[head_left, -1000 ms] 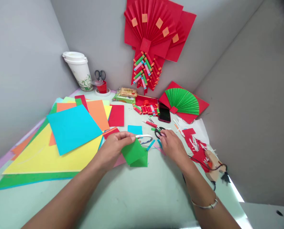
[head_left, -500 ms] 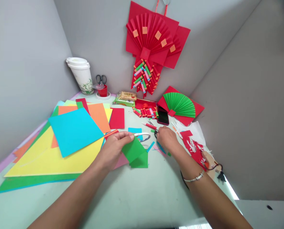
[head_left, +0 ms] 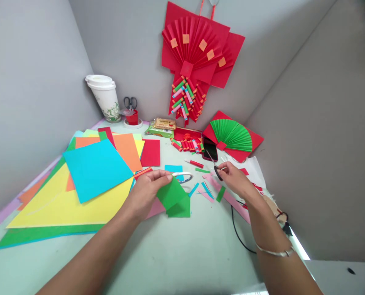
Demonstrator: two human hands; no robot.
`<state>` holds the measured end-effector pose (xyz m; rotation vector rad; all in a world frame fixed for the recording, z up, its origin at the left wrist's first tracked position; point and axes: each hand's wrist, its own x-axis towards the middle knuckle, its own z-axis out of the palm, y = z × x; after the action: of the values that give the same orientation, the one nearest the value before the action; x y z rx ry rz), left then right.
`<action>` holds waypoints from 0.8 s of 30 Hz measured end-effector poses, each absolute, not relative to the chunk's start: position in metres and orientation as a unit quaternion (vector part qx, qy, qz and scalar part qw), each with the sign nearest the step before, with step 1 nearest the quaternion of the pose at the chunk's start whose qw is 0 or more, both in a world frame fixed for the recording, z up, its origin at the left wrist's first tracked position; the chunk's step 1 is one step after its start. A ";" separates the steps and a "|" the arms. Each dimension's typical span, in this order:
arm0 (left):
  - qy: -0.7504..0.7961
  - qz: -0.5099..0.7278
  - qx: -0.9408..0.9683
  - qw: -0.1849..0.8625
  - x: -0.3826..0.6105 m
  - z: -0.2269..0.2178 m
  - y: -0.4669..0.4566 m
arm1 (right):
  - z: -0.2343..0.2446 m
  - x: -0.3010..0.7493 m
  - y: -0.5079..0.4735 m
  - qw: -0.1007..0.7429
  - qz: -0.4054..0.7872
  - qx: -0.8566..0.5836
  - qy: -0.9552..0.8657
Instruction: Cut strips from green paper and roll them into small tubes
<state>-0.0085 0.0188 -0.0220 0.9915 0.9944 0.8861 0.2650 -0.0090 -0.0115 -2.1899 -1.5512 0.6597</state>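
Changed over the last half second: the right hand point(head_left: 234, 178) has lifted the scissors point(head_left: 218, 173) and drawn them rightward, blades pointing toward the black smartphone point(head_left: 210, 145). Its fingers are closed round the handles; I cannot tell whether the blades are parted. The shift exposes a pink paper strip point(head_left: 231, 201) and a green scrap point(head_left: 220, 194) on the desk point(head_left: 201, 246). Left hand point(head_left: 147, 186) unchanged: thumb and forefinger pinch the green paper point(head_left: 170, 193) near the blue paper point(head_left: 170, 168). My reading: paper and cutting tool are now both in hand, though well apart.
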 end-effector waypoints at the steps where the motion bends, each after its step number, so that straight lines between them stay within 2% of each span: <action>1: 0.445 0.394 0.445 0.671 -0.009 -0.023 0.019 | -0.010 0.263 -0.021 0.211 0.260 -0.759 -0.559; 4: 0.454 0.392 0.460 0.655 -0.010 -0.025 0.019 | -0.011 0.248 -0.057 0.260 0.340 -0.696 -0.577; 7: 0.456 0.384 0.469 0.652 -0.009 -0.027 0.018 | -0.019 0.229 -0.087 0.357 0.495 -0.593 -0.526; 10: 0.449 0.369 0.475 0.661 -0.007 -0.026 0.017 | -0.030 0.213 -0.105 0.384 0.566 -0.547 -0.484; 24: 0.448 0.348 0.506 0.650 -0.002 -0.019 0.010 | -0.047 0.196 -0.111 0.422 0.594 -0.518 -0.448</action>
<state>-0.0022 0.0101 -0.0189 1.1497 1.0167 0.7914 0.1960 -0.1107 -0.0471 -1.2977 -1.1221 1.4884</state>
